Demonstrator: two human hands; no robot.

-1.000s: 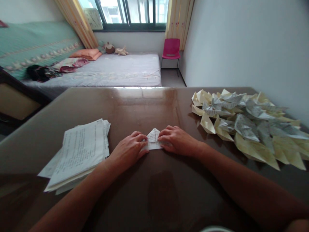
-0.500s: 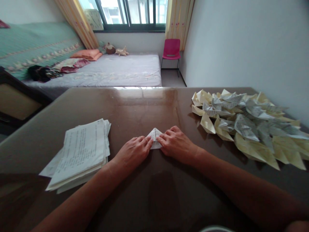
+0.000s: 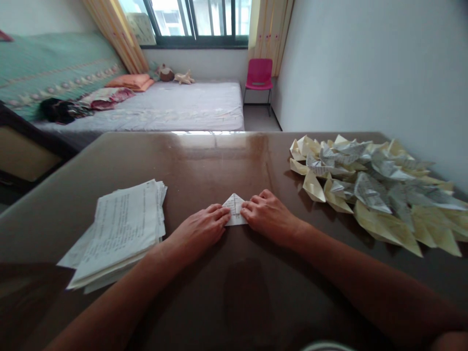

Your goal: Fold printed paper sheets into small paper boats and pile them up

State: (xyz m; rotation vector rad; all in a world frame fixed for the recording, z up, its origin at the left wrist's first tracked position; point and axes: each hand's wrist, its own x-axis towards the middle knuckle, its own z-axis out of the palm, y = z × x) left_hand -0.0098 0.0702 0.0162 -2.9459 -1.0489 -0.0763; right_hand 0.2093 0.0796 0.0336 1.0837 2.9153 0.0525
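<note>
A small folded paper (image 3: 234, 210) with printed text lies on the brown tabletop, its pointed top facing away from me. My left hand (image 3: 206, 223) has its fingers together on the paper's left edge. On the opposite edge, the curled fingers of my right hand (image 3: 266, 214) press the paper. Both thumbs are mostly hidden. A stack of printed sheets (image 3: 120, 229) lies beside my left forearm. To the right of my right hand spreads a heap of folded paper boats (image 3: 373, 190), some cream and some white with print.
The glossy brown table (image 3: 204, 165) reaches to a far edge before a bed (image 3: 197, 105). A pink chair (image 3: 259, 75) stands by the white wall on the right. Part of a dark-framed chair (image 3: 29, 151) is at the left. A pale round rim (image 3: 327, 346) shows at the bottom edge.
My fingers have moved slightly apart along the folded paper, so more of its middle shows. The sheets and boats stay where they were.
</note>
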